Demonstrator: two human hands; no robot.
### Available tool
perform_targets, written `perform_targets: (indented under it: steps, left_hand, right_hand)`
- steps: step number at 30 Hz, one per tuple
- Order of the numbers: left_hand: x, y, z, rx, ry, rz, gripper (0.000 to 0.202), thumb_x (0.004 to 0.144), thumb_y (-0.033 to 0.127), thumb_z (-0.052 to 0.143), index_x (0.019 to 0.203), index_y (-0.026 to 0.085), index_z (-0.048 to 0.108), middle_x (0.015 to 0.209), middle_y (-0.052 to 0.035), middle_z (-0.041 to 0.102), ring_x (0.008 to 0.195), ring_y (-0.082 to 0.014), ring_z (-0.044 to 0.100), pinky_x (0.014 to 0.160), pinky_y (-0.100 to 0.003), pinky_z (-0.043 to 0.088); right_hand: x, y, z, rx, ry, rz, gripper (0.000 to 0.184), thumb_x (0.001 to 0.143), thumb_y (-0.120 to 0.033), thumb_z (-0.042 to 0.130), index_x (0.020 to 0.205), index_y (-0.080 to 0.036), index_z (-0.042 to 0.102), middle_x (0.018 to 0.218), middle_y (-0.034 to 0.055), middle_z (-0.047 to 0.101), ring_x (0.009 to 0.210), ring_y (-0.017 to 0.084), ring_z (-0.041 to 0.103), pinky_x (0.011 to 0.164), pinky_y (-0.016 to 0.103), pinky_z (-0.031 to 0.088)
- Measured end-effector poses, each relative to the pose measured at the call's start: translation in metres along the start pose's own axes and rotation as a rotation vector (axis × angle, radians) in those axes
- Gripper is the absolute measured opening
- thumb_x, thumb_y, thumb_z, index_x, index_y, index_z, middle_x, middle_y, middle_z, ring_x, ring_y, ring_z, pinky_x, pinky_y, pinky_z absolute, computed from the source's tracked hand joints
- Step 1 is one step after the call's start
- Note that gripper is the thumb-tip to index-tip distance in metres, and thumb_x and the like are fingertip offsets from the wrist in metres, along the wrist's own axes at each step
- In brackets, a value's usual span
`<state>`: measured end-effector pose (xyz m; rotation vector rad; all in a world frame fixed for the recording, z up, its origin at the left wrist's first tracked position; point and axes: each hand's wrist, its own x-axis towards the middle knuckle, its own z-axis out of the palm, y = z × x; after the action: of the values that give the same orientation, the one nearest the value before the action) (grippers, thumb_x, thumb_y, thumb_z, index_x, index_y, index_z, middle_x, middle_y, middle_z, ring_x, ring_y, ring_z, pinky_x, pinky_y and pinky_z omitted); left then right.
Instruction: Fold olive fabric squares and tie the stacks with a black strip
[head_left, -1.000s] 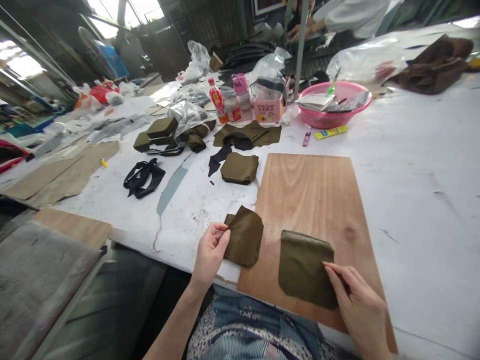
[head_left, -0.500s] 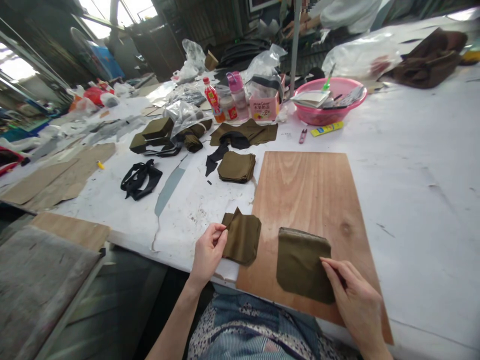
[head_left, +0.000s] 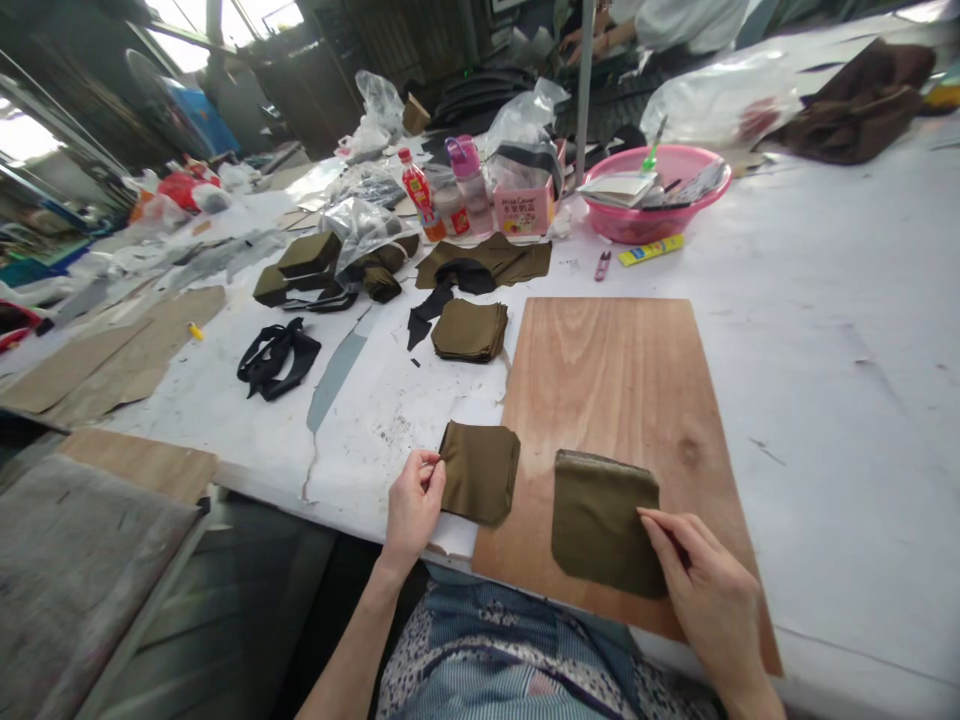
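My left hand [head_left: 412, 505] pinches the left edge of a small olive fabric piece [head_left: 481, 470], which lies flat across the left edge of a wooden board [head_left: 622, 380]. On the board, a larger olive fabric piece [head_left: 600, 520] lies flat. My right hand [head_left: 709, 590] rests on its right edge, fingers curled and pressed down on the cloth. A stack of olive fabric squares [head_left: 471, 330] sits further back, left of the board.
Black straps [head_left: 276, 358], more olive fabric [head_left: 487, 262], bottles [head_left: 418, 195], a pink box [head_left: 523, 213] and a pink basin [head_left: 654, 195] crowd the white table's far side. Brown paper patterns [head_left: 105, 355] lie left. Another person's arms show at the top.
The small olive piece in my left hand had a raised, folded corner; it now lies flat. My right hand has stayed on the larger piece.
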<state>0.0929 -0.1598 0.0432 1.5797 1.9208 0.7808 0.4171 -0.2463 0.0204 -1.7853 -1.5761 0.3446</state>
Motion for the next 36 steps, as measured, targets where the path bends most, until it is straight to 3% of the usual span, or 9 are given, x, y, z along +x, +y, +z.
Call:
perform_targets:
  steps: [6, 9, 11, 14, 18, 23, 30, 33, 36]
  left_hand:
    - [-0.002, 0.003, 0.003, 0.125, 0.009, 0.029, 0.016, 0.091, 0.036, 0.048, 0.096, 0.021, 0.052, 0.069, 0.0006, 0.069, 0.068, -0.0175, 0.065, 0.065, -0.026, 0.045]
    - [-0.005, 0.005, 0.001, 0.289, 0.041, 0.057, 0.016, 0.091, 0.034, 0.050, 0.101, 0.022, 0.054, 0.082, -0.0028, 0.071, 0.076, -0.0196, 0.068, 0.066, -0.027, 0.047]
    - [-0.007, 0.006, 0.000, 0.452, 0.111, 0.142, 0.021, 0.090, 0.033, 0.052, 0.106, 0.021, 0.056, 0.091, -0.0062, 0.069, 0.082, -0.0217, 0.067, 0.069, -0.030, 0.049]
    - [-0.008, 0.003, 0.001, 0.597, 0.204, 0.347, 0.031, 0.089, 0.030, 0.054, 0.117, 0.017, 0.057, 0.112, -0.0138, 0.063, 0.105, -0.0282, 0.060, 0.087, -0.040, 0.048]
    - [-0.006, -0.009, 0.009, 0.590, 0.104, 0.488, 0.040, 0.095, 0.027, 0.045, 0.133, 0.017, 0.050, 0.137, -0.0147, 0.052, 0.127, -0.0292, 0.048, 0.102, -0.046, 0.042]
    - [-0.005, -0.021, 0.016, 0.608, 0.012, 0.494, 0.044, 0.097, 0.028, 0.039, 0.138, 0.014, 0.047, 0.143, -0.0149, 0.049, 0.133, -0.0278, 0.043, 0.109, -0.048, 0.037]
    - [-0.005, -0.022, 0.016, 0.614, 0.015, 0.490, 0.045, 0.097, 0.028, 0.038, 0.140, 0.015, 0.046, 0.145, -0.0148, 0.047, 0.135, -0.0281, 0.041, 0.111, -0.049, 0.035]
    - [-0.005, -0.024, 0.017, 0.589, 0.023, 0.490, 0.045, 0.096, 0.028, 0.039, 0.139, 0.016, 0.047, 0.145, -0.0152, 0.046, 0.136, -0.0290, 0.040, 0.111, -0.049, 0.035]
    - [-0.005, -0.022, 0.014, 0.557, 0.062, 0.502, 0.044, 0.095, 0.030, 0.043, 0.138, 0.018, 0.048, 0.147, -0.0154, 0.042, 0.138, -0.0311, 0.037, 0.110, -0.052, 0.035]
  right_hand:
    - [0.001, -0.002, 0.000, -0.006, -0.001, 0.010, 0.023, 0.096, -0.041, 0.051, 0.098, -0.025, 0.067, 0.094, -0.0003, 0.070, 0.081, 0.015, 0.067, 0.071, 0.024, 0.048]
    - [0.001, -0.002, 0.000, -0.001, -0.002, 0.011, 0.023, 0.096, -0.040, 0.051, 0.098, -0.025, 0.067, 0.095, 0.0004, 0.070, 0.082, 0.016, 0.067, 0.072, 0.025, 0.048]
    - [0.001, -0.003, 0.000, -0.001, -0.002, 0.008, 0.024, 0.096, -0.040, 0.050, 0.098, -0.024, 0.068, 0.094, 0.0013, 0.070, 0.082, 0.016, 0.067, 0.071, 0.025, 0.048]
    - [0.002, -0.005, -0.001, 0.001, -0.006, 0.009, 0.025, 0.096, -0.040, 0.049, 0.097, -0.023, 0.068, 0.093, 0.0022, 0.070, 0.081, 0.017, 0.067, 0.070, 0.025, 0.048]
    - [0.003, -0.008, -0.002, -0.001, -0.011, 0.026, 0.026, 0.096, -0.041, 0.049, 0.097, -0.023, 0.068, 0.091, 0.0025, 0.070, 0.079, 0.016, 0.067, 0.069, 0.025, 0.048]
    - [0.003, -0.010, -0.003, -0.004, -0.016, 0.023, 0.024, 0.096, -0.038, 0.050, 0.097, -0.022, 0.068, 0.091, 0.0015, 0.069, 0.078, 0.014, 0.066, 0.069, 0.024, 0.047]
    - [-0.004, -0.018, 0.002, -0.173, 0.010, -0.072, 0.020, 0.096, -0.031, 0.052, 0.103, -0.023, 0.068, 0.094, 0.0020, 0.069, 0.085, 0.016, 0.063, 0.073, 0.026, 0.046]
    - [-0.012, -0.024, 0.002, -0.262, -0.019, -0.114, 0.020, 0.095, -0.028, 0.053, 0.109, -0.024, 0.068, 0.101, 0.0034, 0.068, 0.093, 0.020, 0.059, 0.082, 0.031, 0.045]
    - [-0.023, -0.031, -0.002, -0.305, -0.065, -0.132, 0.021, 0.095, -0.024, 0.052, 0.111, -0.024, 0.066, 0.103, 0.0043, 0.068, 0.093, 0.021, 0.058, 0.080, 0.033, 0.043]
